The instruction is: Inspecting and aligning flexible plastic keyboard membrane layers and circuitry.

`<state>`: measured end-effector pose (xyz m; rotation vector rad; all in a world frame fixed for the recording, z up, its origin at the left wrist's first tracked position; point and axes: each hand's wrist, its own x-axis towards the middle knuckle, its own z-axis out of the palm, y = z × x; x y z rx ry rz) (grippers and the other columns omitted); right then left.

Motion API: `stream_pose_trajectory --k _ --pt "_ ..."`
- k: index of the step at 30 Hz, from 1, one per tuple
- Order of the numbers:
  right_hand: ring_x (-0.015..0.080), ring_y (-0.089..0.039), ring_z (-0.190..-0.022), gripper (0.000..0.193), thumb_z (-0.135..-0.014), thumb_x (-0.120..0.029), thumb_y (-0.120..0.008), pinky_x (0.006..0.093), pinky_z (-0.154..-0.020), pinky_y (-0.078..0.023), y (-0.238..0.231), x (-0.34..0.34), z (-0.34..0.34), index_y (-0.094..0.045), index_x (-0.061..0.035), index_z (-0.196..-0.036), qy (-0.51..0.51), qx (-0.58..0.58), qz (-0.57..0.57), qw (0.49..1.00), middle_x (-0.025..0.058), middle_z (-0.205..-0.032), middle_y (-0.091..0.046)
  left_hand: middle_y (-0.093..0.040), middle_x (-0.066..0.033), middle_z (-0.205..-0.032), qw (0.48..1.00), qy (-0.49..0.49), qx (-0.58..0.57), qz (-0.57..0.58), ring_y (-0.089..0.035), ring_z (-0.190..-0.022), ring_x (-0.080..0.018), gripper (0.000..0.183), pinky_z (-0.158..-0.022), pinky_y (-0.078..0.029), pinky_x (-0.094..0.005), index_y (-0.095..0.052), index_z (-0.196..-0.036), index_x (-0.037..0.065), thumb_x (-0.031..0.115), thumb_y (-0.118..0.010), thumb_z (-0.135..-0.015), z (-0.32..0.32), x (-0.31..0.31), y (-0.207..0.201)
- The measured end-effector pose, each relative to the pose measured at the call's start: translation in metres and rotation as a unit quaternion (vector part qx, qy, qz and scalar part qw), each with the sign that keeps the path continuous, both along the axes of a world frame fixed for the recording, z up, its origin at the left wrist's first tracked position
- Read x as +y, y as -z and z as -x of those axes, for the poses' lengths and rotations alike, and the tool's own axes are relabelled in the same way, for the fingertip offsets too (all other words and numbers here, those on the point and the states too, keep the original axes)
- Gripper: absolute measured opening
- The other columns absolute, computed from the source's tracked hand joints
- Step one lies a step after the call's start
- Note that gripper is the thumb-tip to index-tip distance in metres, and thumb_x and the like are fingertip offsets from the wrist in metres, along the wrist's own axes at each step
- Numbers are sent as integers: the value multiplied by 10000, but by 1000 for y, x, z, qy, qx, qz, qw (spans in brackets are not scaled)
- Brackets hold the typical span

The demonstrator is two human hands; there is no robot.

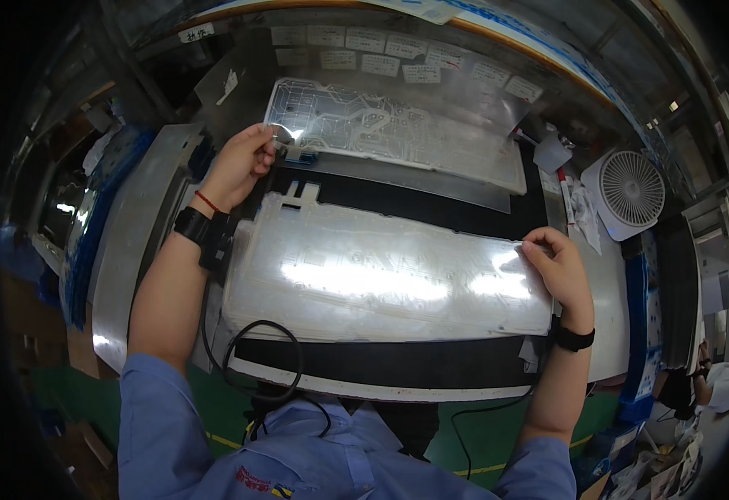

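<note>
A clear plastic circuit film [381, 129] with printed traces lies at the far side of the bench. My left hand [243, 162] pinches its left edge between thumb and fingers. Nearer to me rests a stack of similar translucent circuit films [364, 246], shining with glare, with a tab at its far left corner. My right hand [563, 271] has thumb and fingers closed on the far right corner of the top film of the stack. How many layers it pinches cannot be seen.
A black mat [431, 200] covers the bench under the films. On the right stands a small white fan [628, 192]. A black cable [298, 358] loops at the bench's front edge. Metal panels [131, 250] are on the left, and paper labels [406, 46] line the back wall.
</note>
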<state>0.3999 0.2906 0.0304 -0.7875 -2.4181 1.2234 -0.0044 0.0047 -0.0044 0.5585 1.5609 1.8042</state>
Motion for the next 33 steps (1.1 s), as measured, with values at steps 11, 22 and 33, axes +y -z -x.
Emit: stream_pose_trajectory --k 11,22,33 --pt "102 -540 -767 144 -835 -135 -647 241 -714 -428 -5 -4 1 -617 -7 -895 -3 -16 5 1000 28 -800 -604 -608 -56 -1082 1000 -19 18 11 -518 -735 -55 466 -625 -422 -163 -335 -1396 14 209 -442 -988 -13 7 -7" --pt "90 -531 -766 80 -791 -37 -644 230 -717 -423 1 1 -1 -588 -17 -844 -3 39 7 999 6 -791 -586 -582 -58 -1143 999 -37 32 -9 -576 -815 -84 427 -688 -456 -197 -401 -1347 4 214 -449 -978 -6 3 1" --pt "69 -518 -761 55 -828 -24 -617 207 -713 -414 1 2 -1 -572 -25 -861 -5 70 6 997 -16 -799 -569 -578 -30 -1070 996 -82 27 -1 -551 -763 -69 321 -645 -426 -186 -527 -1200 17 236 -451 -977 -6 4 5"
